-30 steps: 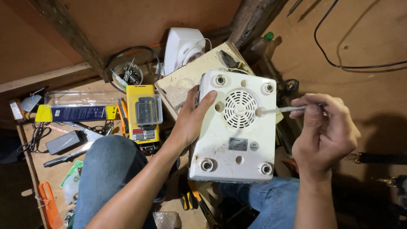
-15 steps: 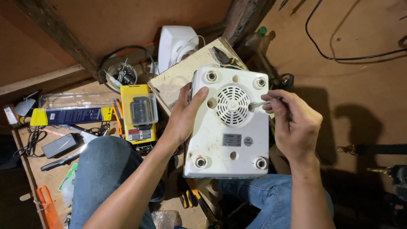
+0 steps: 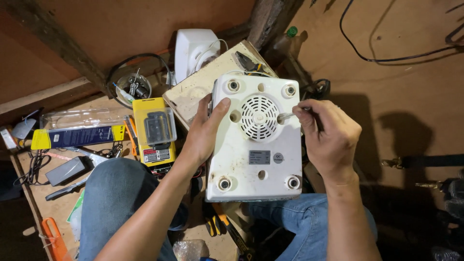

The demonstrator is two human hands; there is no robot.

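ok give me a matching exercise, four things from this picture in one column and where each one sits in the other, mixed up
Things:
1. left hand
2. right hand
3. yellow blister pack
4. round clear container of small parts

Places:
A. on the boards left of the appliance
B. gripping the left edge of the white appliance base
C. far left corner, inside a loop of black cable
D. beside the round vent grille, holding a thin tool

Pairs: 1-B, 2-D, 3-A, 4-C
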